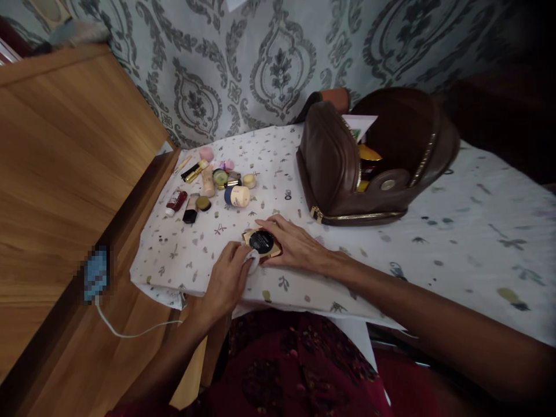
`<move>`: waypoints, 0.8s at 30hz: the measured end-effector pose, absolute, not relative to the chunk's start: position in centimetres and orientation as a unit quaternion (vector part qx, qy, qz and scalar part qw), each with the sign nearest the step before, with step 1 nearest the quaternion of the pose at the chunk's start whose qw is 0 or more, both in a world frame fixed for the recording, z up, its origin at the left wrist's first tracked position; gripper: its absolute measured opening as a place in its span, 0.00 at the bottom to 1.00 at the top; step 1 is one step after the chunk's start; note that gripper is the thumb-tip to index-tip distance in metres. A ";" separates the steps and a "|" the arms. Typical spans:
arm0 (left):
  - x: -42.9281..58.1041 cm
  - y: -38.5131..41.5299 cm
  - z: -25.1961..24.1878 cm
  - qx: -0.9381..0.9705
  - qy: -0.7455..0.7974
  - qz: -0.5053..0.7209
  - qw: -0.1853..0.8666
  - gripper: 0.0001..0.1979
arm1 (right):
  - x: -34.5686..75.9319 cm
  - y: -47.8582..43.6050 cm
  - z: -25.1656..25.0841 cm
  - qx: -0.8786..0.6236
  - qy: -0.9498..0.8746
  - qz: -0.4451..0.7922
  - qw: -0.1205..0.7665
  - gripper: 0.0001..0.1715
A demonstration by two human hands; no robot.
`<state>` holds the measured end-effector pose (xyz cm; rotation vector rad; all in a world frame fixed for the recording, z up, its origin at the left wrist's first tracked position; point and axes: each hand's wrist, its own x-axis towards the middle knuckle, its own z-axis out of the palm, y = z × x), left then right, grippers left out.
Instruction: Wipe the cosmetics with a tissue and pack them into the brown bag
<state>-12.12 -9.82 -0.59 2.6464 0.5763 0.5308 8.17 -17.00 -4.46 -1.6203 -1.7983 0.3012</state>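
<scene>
Beyond the gold case (261,242), scattered cosmetics (208,183), unzipped brown bag (330,174).

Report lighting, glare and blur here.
In the head view, the upper right sinks into near-black, the brown bag carries a soft sheen, the print on the gold case is too small to read, and a blue patch at left is pixelated.

Prob. smooth leather on bag (324,168), w/ slight sheen; shiny metal on zip (369,216). Shows glossy metallic finish on compact (261,241), can't tell metal vs. plastic; same re cloth vs. paper for soft matt wad (252,262). Looks like matt cloth for tablecloth (195,255) & curtain (278,63); smooth satiny wood w/ grain on cabinet (65,145).
</scene>
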 end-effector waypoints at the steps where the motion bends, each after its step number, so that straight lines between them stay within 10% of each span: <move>1: -12.1 -9.8 -0.6 0.943 0.203 0.187 0.186 0.09 | 8.2 -17.0 -4.4 -0.621 -0.693 0.118 0.345 0.51; 24: -4.0 -6.2 0.2 0.972 0.123 0.146 0.140 0.09 | 9.7 -17.4 -4.0 -0.566 -0.679 0.184 0.430 0.67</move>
